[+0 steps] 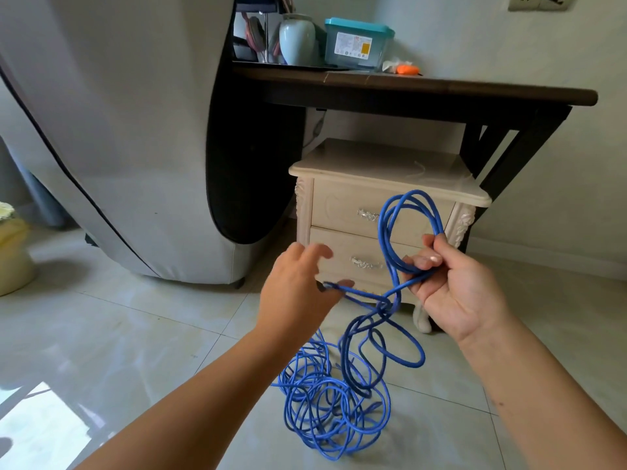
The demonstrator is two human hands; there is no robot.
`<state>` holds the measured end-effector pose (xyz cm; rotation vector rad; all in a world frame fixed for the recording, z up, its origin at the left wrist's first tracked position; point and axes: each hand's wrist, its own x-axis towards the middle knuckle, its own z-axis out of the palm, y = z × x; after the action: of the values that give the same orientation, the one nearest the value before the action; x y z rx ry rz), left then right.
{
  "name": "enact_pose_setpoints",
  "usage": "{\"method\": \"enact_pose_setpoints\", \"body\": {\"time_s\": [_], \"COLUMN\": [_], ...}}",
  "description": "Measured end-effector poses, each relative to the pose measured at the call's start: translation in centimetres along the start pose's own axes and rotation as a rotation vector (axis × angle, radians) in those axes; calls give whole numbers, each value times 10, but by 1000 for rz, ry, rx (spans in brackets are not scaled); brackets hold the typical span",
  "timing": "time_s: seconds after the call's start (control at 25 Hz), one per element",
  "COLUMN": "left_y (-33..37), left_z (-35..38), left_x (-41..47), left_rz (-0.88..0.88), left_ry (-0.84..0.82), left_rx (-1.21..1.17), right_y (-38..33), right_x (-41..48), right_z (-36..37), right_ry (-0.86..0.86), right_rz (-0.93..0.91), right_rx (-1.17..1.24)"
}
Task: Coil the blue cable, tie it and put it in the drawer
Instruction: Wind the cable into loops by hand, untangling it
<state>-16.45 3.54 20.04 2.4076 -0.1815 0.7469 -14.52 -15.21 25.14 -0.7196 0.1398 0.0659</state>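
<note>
Blue cable (334, 405) lies mostly tangled on the floor (135, 334) at lower centre, coiling barely begun: the right hand (454, 290) grips a few loops, the left hand (298, 283) pinches a strand that likely needs drawing up next into another loop.

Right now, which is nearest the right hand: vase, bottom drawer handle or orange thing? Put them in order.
1. Bottom drawer handle, just left of the right hand.
2. Orange thing, up on the table.
3. Vase, farther back left.
</note>
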Motion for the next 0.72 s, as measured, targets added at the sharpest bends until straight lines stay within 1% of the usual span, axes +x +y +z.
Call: {"method": "enact_pose_setpoints", "body": {"time_s": [0.04, 0.08, 0.16, 0.2, 0.28, 0.4, 0.44, 0.56, 0.72], "left_y": [2, 5, 10, 11, 13, 20, 20, 16, 17], "left_z": [0, 0, 1, 1, 2, -4, -7, -14, -17], "left_x": [0, 1, 2, 2, 2, 3, 5, 7, 7], "left_rz": [-105, -206, -354, -403, -468, -455, -448, -429, -455], "left_ry": [18, -4, -81, -110, -147, -266, -304, -377, -462], "left_rx": [-57, -155, -426, -557, -768, -999, -1023, -982, -955], "right_y": [1, 2, 3, 3, 4, 9, 10, 11, 21], "right_x": [0, -1, -1, -2, -4, -9, -12, -15, -20], "right_z": [0, 1, 2, 2, 2, 0, -1, -4, -4], "right_ry": [-1, -3, -7, -11, -28, -57, -67, -94, -207], "right_rz": [-8, -16, -53, -89, -183, -285, -305, -335, -213], "right_rx": [-6, -15, -84, -157, -355, -665, -775, -1117, -1408]}}
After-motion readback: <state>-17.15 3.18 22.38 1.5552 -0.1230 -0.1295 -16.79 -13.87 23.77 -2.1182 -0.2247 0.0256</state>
